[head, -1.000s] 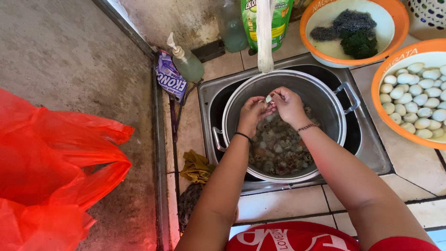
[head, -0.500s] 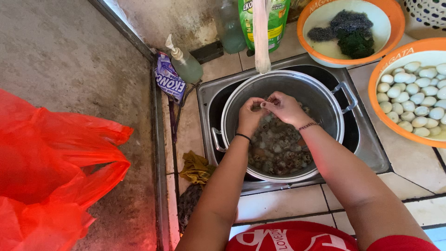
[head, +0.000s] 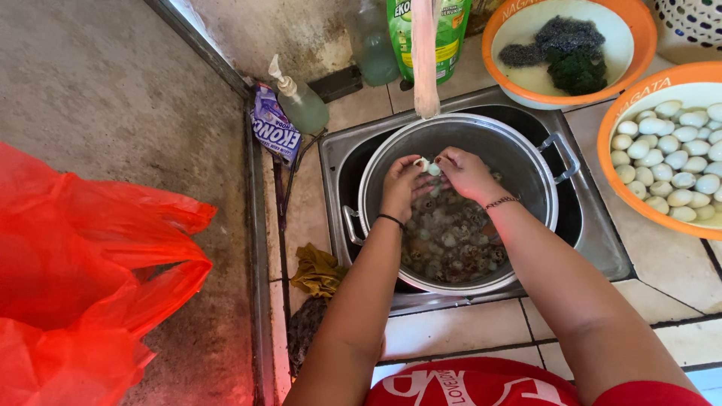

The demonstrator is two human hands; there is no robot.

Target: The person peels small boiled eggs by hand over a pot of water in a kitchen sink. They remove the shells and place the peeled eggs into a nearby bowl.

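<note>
Both hands, left hand (head: pixel 402 184) and right hand (head: pixel 465 171), pinch one small egg (head: pixel 429 167) above the steel pot (head: pixel 526 162), which sits in a sink (head: pixel 594 233) set into a tiled counter (head: pixel 677 278).

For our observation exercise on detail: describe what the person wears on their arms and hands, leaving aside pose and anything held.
Both arms are bare to the upper arm, with no gloves. The left hand has a thin black band at the wrist. The right hand has a dark beaded bracelet. A red sleeve edge shows at the right shoulder.
</note>
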